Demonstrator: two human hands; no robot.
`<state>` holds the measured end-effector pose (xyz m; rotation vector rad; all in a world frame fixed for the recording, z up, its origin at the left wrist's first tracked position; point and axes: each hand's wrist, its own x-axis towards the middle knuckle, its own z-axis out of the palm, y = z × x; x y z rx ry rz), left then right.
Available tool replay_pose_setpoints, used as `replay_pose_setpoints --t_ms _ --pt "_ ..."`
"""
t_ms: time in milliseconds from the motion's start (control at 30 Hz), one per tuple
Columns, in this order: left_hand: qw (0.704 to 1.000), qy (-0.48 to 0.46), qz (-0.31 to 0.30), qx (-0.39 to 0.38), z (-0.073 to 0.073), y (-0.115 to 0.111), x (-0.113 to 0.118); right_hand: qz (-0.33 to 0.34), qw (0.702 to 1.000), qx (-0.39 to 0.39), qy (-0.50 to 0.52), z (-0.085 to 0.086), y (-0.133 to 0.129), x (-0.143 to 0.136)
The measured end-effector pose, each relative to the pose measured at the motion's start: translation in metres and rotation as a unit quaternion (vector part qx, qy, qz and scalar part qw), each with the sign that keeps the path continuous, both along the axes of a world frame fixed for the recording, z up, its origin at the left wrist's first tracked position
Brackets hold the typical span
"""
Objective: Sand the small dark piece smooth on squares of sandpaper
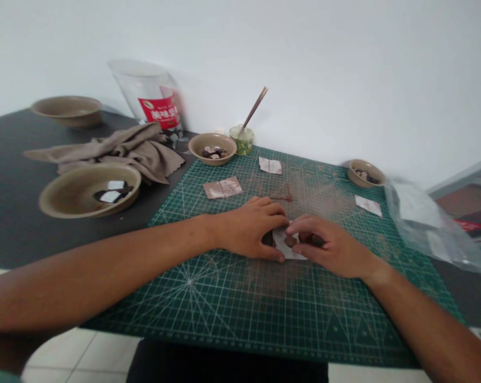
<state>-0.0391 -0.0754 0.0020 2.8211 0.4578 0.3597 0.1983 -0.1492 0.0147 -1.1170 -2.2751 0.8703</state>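
A small whitish sheet of paper, stained brown like the others on the mat, lies on the green cutting mat. My left hand presses on its left side, thumb at the near corner and curled fingers at the far edge. A dark patch shows beneath that palm; I cannot tell whether it is an object or shadow. Over the paper, my right hand pinches a small brown rounded piece between thumb and fingers, touching or just above the sheet. Another dark bit shows inside the curl of the right fingers.
Stained papers lie farther back. Bowls with small dark and pale pieces stand behind. At left are a bowl of black-and-white pieces, a brown cloth and a plastic jar. A green cup holds sticks; a plastic bag lies right.
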Motion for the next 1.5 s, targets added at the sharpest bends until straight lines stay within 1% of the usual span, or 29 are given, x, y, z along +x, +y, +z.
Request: replay_pose_setpoints --t_ms 67,167,400,533,700,833,1000,1200,1400,1433,1500 --pt "1.0 -0.001 0.002 -0.01 0.0 0.002 -0.001 0.016 0.999 -0.007 -0.033 0.001 -0.001 -0.004" --pt "1.0 0.004 0.0 -0.024 0.0 0.004 -0.002 0.022 0.998 -0.019 -0.063 0.002 0.001 -0.007" --pt "0.999 0.022 -0.006 -0.033 0.003 0.007 -0.004 0.021 0.997 -0.025 -0.064 0.002 0.002 -0.005" --pt "0.999 0.029 -0.015 -0.034 0.006 0.007 -0.004 0.036 0.997 0.003 -0.068 0.0 0.001 -0.005" --pt "0.999 0.022 -0.018 -0.031 0.007 0.006 -0.004 0.045 0.997 0.027 -0.064 -0.001 0.0 -0.005" --pt "0.999 0.013 0.004 -0.041 0.007 0.003 -0.005 0.045 0.996 0.05 -0.063 -0.001 0.001 -0.005" --pt "0.999 0.03 0.029 -0.024 0.009 -0.001 -0.004 0.088 0.99 0.062 -0.089 -0.002 0.001 -0.006" --pt "0.999 0.022 0.035 -0.006 0.008 -0.005 -0.003 0.063 0.977 0.146 -0.141 -0.004 0.001 -0.003" --pt "1.0 0.016 0.021 -0.015 0.009 -0.007 -0.003 0.087 0.971 0.162 -0.15 -0.005 0.002 -0.001" --pt "1.0 0.017 0.019 -0.017 0.009 -0.007 -0.003 0.084 0.969 0.17 -0.158 -0.005 0.003 -0.001" --pt "0.999 0.017 0.019 -0.021 0.009 -0.007 -0.003 0.057 0.965 0.185 -0.177 -0.004 0.003 0.0"
